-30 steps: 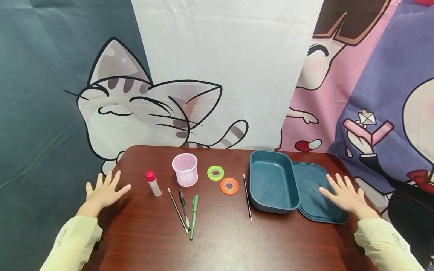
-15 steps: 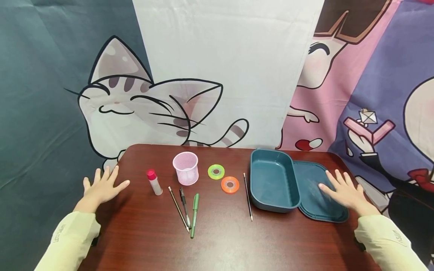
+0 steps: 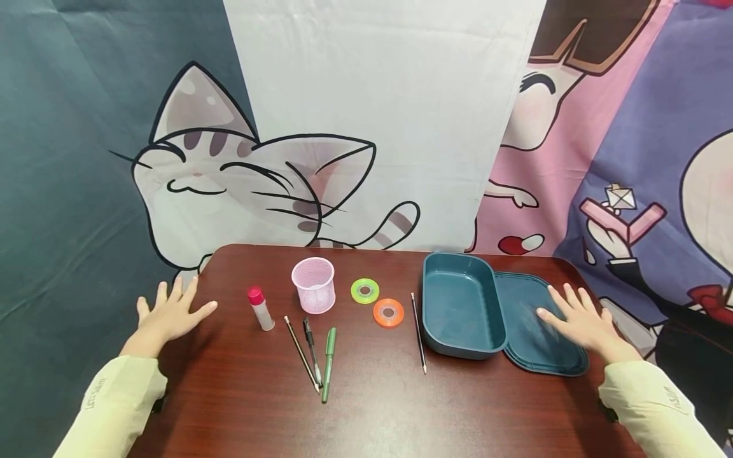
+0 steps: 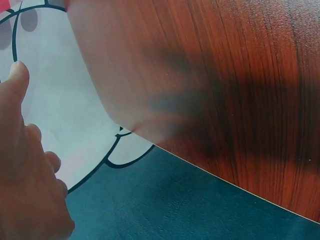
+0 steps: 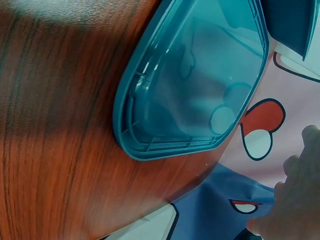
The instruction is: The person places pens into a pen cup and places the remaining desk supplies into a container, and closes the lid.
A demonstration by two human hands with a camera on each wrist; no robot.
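Observation:
My left hand (image 3: 167,320) hovers with fingers spread over the table's left edge, holding nothing; a glue stick (image 3: 260,308) with a red cap is the nearest thing to it. My right hand (image 3: 584,323) is spread above the blue lid (image 3: 538,343), apart from it as the right wrist view shows. Left of the lid stands a blue box (image 3: 464,305) with nothing inside. A pink mesh cup (image 3: 314,285) stands upright near the back. In front of it lie a pencil (image 3: 301,353), a black pen (image 3: 312,352) and a green pen (image 3: 329,364).
Between cup and box lie a green tape roll (image 3: 364,291) and an orange tape roll (image 3: 388,313). Another pencil (image 3: 418,333) lies beside the box. The brown table (image 3: 378,413) ends at a cartoon-printed cloth (image 3: 366,114) behind it.
My left hand has shifted slightly to the left and up in the head view. My right hand has barely moved, and the objects on the table stay where they were.

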